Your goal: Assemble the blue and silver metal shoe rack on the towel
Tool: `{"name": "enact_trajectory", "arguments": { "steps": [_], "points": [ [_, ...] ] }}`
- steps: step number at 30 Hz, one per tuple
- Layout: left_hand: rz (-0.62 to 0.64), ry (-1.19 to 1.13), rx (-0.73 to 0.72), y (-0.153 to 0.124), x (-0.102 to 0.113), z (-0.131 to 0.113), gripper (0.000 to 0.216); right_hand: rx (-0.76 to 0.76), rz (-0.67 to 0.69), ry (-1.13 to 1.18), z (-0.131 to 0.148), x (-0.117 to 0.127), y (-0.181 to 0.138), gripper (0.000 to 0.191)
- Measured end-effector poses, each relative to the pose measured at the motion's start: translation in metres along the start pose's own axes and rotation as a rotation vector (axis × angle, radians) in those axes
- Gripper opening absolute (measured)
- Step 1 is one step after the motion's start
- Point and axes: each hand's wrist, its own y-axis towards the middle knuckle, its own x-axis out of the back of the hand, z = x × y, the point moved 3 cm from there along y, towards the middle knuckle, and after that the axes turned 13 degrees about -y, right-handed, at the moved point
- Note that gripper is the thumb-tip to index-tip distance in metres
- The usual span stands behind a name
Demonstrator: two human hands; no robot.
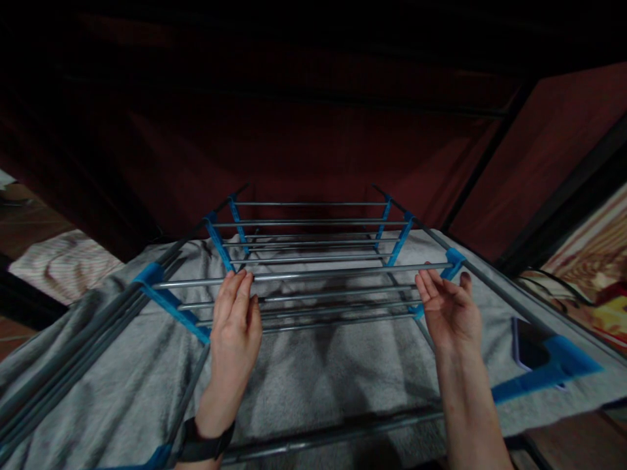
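Note:
A folding clothes drying rack (313, 274) of grey metal rods and blue plastic joints stands in front of me. A grey towel (318, 378) is draped over its near section. My left hand (238, 320) lies above the towel with fingers stretched flat, its fingertips at the near rod. A dark band circles its wrist. My right hand (448, 307) is held palm up, fingers extended and slightly apart, beside the blue joint (453, 258) at the rack's right side. Neither hand holds anything.
A dark phone (531, 349) rests on the towel at the right by a blue bracket (548, 375). Dark red fabric walls with black frame poles (484, 163) rise behind the rack. Striped bedding (63, 264) lies at the left, patterned cloth (597, 287) at the right.

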Motion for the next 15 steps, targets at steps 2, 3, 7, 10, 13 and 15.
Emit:
{"name": "enact_trajectory", "arguments": {
  "steps": [2, 3, 7, 10, 13, 15],
  "points": [
    [-0.003, -0.004, -0.004, 0.0002, 0.0004, -0.0001, 0.048, -0.009, 0.008, -0.007, 0.0015, 0.0018, 0.0022, 0.040],
    [-0.005, -0.008, -0.007, 0.0003, 0.0006, -0.0002, 0.048, -0.010, 0.014, -0.011, 0.0020, 0.0024, 0.0031, 0.039],
    [-0.015, -0.015, -0.006, 0.0003, 0.0013, -0.0006, 0.049, 0.000, 0.037, -0.026, 0.0040, 0.0036, 0.0058, 0.042],
    [-0.008, -0.004, -0.003, -0.0001, 0.0008, -0.0005, 0.049, 0.010, 0.049, -0.046, 0.0050, 0.0044, 0.0070, 0.046],
    [-0.008, -0.012, 0.001, -0.0003, 0.0003, -0.0003, 0.049, 0.006, 0.060, -0.056, 0.0052, 0.0055, 0.0076, 0.046],
    [-0.012, -0.019, 0.006, -0.0001, 0.0003, -0.0005, 0.049, 0.009, 0.065, -0.066, 0.0053, 0.0065, 0.0081, 0.047]
  ]
}}
